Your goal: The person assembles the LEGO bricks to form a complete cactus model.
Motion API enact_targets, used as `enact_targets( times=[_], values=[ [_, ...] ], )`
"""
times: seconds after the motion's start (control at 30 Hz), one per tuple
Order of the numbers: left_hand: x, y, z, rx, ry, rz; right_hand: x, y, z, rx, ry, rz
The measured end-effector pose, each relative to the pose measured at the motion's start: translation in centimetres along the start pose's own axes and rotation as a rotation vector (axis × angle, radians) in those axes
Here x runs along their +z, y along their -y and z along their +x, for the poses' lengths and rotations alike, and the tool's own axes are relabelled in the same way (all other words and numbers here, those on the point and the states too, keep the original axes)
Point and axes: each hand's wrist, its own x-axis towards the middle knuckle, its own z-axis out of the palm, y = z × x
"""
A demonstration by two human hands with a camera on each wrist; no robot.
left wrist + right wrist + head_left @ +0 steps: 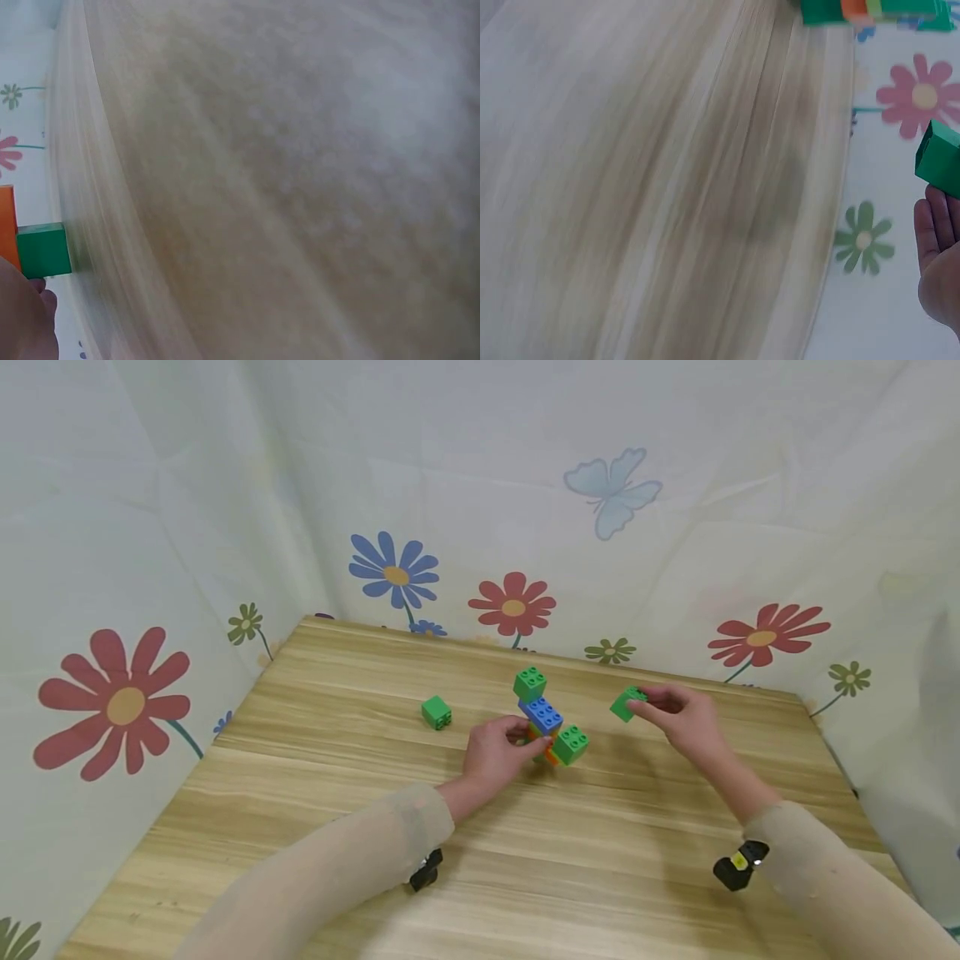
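My left hand (495,750) grips a small assembly of toy building bricks at the middle of the table. A blue brick (543,716) lies across its top, with one green brick (530,683) at the far end and another green brick (571,744) at the near right. Orange parts (7,225) and a lower green brick (43,250) show beneath; the fingers hide some of the middle. To the right, my right hand (690,722) pinches a separate green brick (627,703) above the table, tilted, apart from the assembly.
A loose green brick (436,712) lies on its side left of the assembly. The wooden table (360,677) meets a flower-printed curtain (465,485) along its back and sides. Black wrist cameras (738,865) hang under both sleeves.
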Motion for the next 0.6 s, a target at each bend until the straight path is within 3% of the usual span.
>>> enact_targets(
  times=[0.27, 0.6],
  values=[
    [0.3, 0.2, 0.0, 0.013, 0.004, 0.008, 1.9, 3.1, -0.3, -0.047, 0.019, 0.073],
    [0.2, 0.3, 0.1, 0.011, 0.007, 0.002, 4.1, 6.0, -0.4, -0.142, 0.010, 0.050]
  ],
)
